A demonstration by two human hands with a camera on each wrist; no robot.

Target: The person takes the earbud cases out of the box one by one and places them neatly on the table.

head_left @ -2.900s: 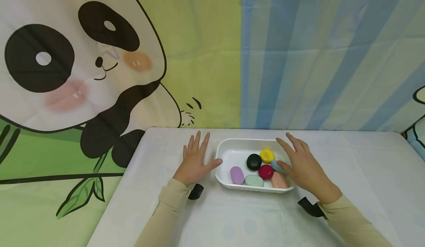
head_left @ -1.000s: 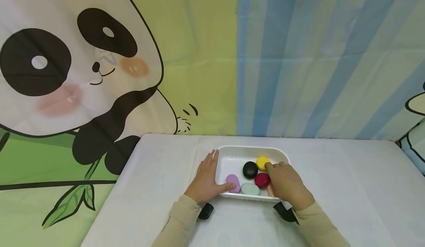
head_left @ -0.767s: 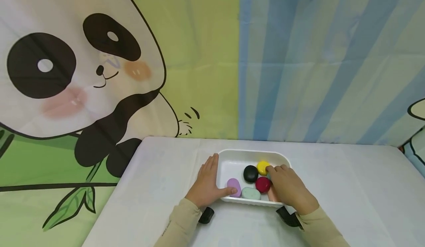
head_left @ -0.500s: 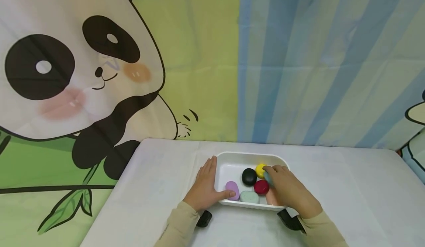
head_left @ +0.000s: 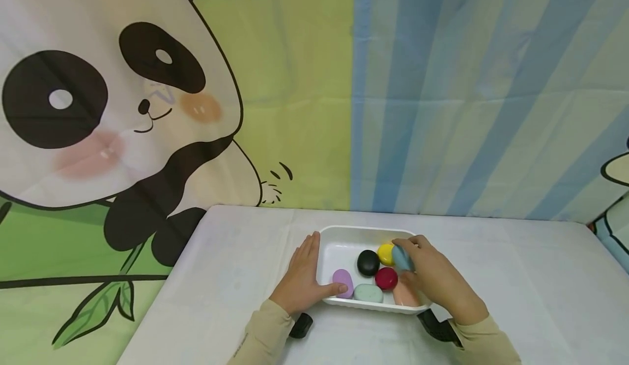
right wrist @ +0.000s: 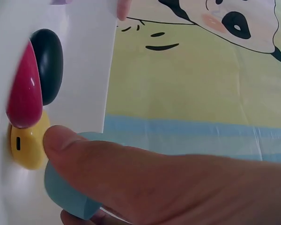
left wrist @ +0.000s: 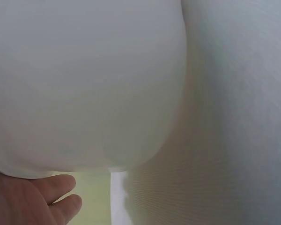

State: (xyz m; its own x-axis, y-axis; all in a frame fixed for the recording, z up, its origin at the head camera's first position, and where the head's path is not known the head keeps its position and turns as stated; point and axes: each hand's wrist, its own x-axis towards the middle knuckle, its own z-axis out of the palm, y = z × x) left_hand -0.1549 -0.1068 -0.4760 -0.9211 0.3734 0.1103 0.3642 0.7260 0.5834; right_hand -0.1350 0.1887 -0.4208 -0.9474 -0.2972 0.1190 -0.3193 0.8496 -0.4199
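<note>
My right hand (head_left: 442, 277) pinches a light blue, smooth oval piece (right wrist: 68, 194) between thumb and fingers, over the right end of a white rectangular tray (head_left: 339, 242). Beside it in the tray lies a round yellow piece (head_left: 385, 254), with a black one (head_left: 368, 263) and a red one (head_left: 386, 279) close by. A peach piece (head_left: 405, 295) sits below the right hand, partly covered. My left hand (head_left: 301, 280) rests at the tray's left end, fingers straight along the outside, thumb over the near rim by a purple oval (head_left: 343, 282).
A mint green oval (head_left: 368, 293) lies along the tray's near wall. The tray stands on a white-covered table (head_left: 530, 283). Behind the table hangs a printed cloth (head_left: 295, 87) with a panda and blue stripes. Black straps (head_left: 301, 325) show at both wrists.
Both hands have moved in to the tray from hovering at its sides. My right hand has taken hold of the light blue piece and lifted it a little; the peach piece shows more now.
</note>
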